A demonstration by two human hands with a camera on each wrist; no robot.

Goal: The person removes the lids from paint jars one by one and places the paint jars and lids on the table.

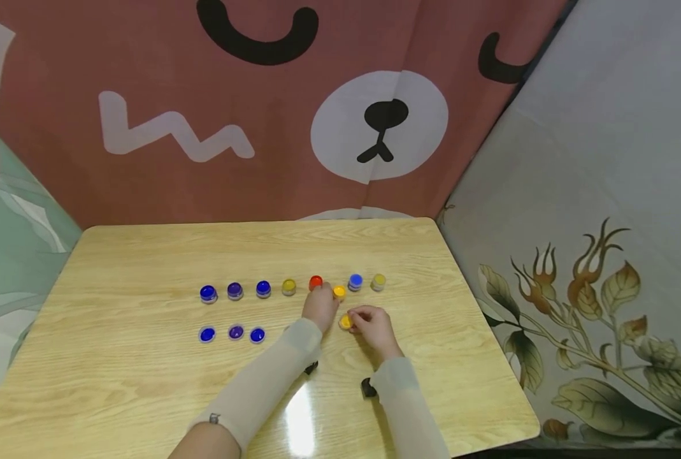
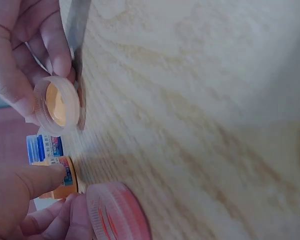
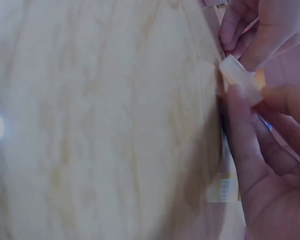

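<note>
My left hand (image 1: 320, 307) grips a small orange paint jar (image 1: 339, 292) at its side, beside an open red paint jar (image 1: 315, 281). Nearer to me, my right hand (image 1: 377, 328) pinches a round clear lid (image 1: 345, 322) with orange paint inside it. The left wrist view shows this lid (image 2: 70, 102) tilted on edge, apart from the orange jar (image 2: 66, 190). A lid with red paint (image 2: 122, 215) is close to the left fingers there; the left arm hides it in the head view. In the right wrist view the lid (image 3: 240, 82) sits between thumb and fingers.
More paint jars stand in the back row, among them a dark blue jar (image 1: 208, 293), a yellow jar (image 1: 289, 287) and a lighter blue jar (image 1: 355, 282). Before them lie a blue lid (image 1: 207, 334), a purple lid (image 1: 236, 331) and another blue lid (image 1: 257, 335) on the wooden table (image 1: 116, 382).
</note>
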